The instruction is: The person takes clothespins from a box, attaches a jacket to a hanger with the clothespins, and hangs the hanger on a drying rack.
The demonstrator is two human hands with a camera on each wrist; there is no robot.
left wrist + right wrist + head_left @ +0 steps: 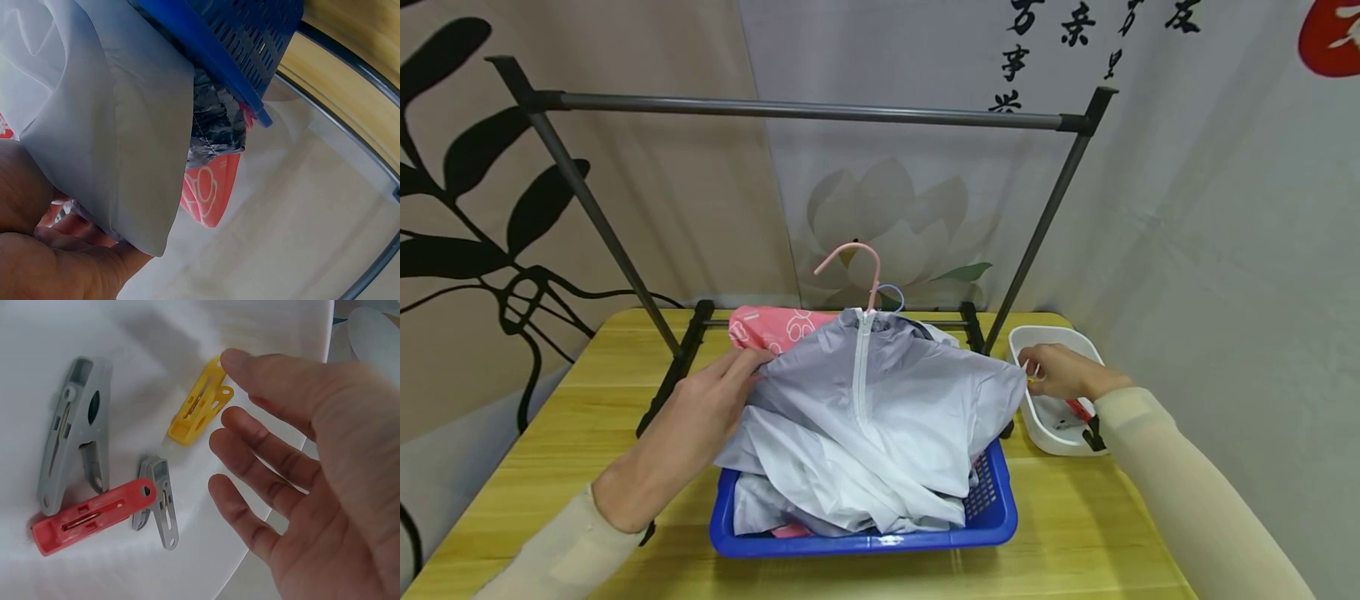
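Observation:
A pale grey zip-neck jacket (917, 383) lies spread over a heap of clothes in a blue basket (880, 546), with a pink hanger (874, 267) sticking up through its collar. My left hand (718, 396) grips the garment at its left shoulder; in the left wrist view the fingers (81, 231) curl against the cloth. Over at the white bin (1052, 446), my right hand (1063, 372) pinches the end of a yellow clothespin (197, 406) with the thumb. The other fingers hang loosely below. Below it lie a red clothespin (94, 515) and two grey clothespins (69, 434).
A dark metal rack with a horizontal bar (805, 109) stands behind the basket. Pink patterned cloth (782, 327) and a blue hanger hook (892, 292) show behind the jacket. All stand on a wooden table (602, 400) with a printed curtain (925, 167) behind.

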